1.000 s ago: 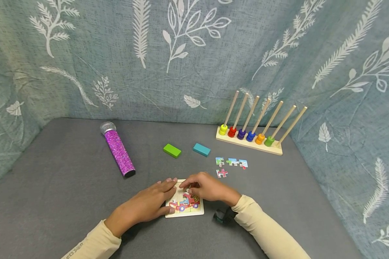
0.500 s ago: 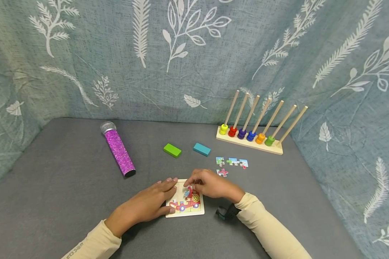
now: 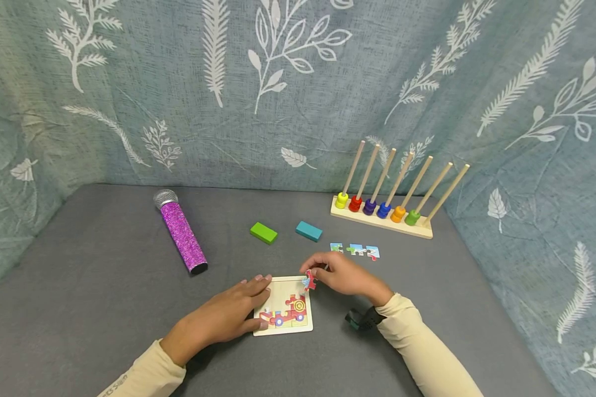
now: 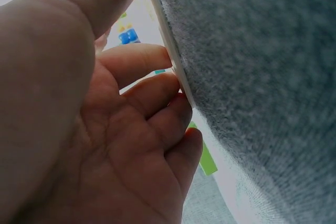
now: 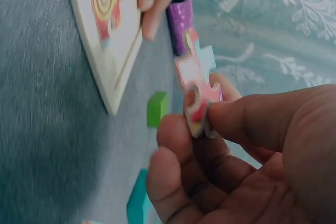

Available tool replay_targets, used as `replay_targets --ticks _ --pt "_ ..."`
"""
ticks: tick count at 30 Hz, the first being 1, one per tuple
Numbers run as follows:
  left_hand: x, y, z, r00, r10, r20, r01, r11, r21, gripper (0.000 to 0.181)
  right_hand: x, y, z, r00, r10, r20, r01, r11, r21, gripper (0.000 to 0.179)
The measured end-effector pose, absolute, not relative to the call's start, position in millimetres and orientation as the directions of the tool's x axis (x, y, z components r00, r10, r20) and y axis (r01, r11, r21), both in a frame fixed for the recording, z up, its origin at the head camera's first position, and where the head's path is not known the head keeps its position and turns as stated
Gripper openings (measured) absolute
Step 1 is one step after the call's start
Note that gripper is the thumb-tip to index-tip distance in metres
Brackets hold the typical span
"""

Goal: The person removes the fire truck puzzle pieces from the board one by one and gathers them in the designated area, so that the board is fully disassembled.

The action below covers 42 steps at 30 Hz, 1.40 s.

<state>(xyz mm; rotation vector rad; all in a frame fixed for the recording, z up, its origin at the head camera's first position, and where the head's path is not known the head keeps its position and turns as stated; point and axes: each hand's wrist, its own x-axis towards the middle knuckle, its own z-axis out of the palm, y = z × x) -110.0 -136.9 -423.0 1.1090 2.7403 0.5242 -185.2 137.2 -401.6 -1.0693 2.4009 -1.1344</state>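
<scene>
My right hand [image 3: 347, 274] pinches a red and light-blue jigsaw piece [image 3: 309, 280] between thumb and fingers, raised over the far right corner of a small wooden puzzle board [image 3: 280, 292]. In the right wrist view the jigsaw piece [image 5: 197, 80] stands tilted up from the fingertips. Part of a red vehicle picture [image 3: 290, 317] fills the near and right side of the board; bare wood shows at its far left. My left hand [image 3: 223, 314] rests on the board's left edge, fingers extended and thumb at the near corner.
Loose jigsaw pieces [image 3: 356, 250] lie beyond my right hand. Behind the board are a green block [image 3: 264, 232] and a blue block [image 3: 309, 231]. A purple glitter microphone [image 3: 184, 237] lies at left; a peg stacker with coloured rings [image 3: 382, 218] stands at back right.
My right hand has lifted the red and blue piece off the board's middle and carried it to the far right, uncovering bare wood. The left hand has stayed in place.
</scene>
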Motion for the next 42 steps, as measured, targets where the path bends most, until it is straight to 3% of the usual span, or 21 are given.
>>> replay_targets --ticks 14,19,42 --pt "-108.7 -137.2 -424.4 -0.712 0.702 0.021 0.658 0.656 0.370 0.062 -191.2 174.0 -397.3 -0.795 -0.605 0.043 -0.414 0.489 -0.768 0.025" --pt "-108.9 -137.6 -423.9 -0.712 0.702 0.018 0.656 0.656 0.373 0.061 -193.1 182.8 -397.8 -0.804 -0.591 0.065 -0.413 0.478 -0.775 0.019" --pt "-109.1 -138.1 -422.9 -0.720 0.694 0.007 0.647 0.667 0.369 0.060 -209.5 224.1 -412.4 -0.871 -0.487 0.062 -0.358 0.546 -0.757 0.023"
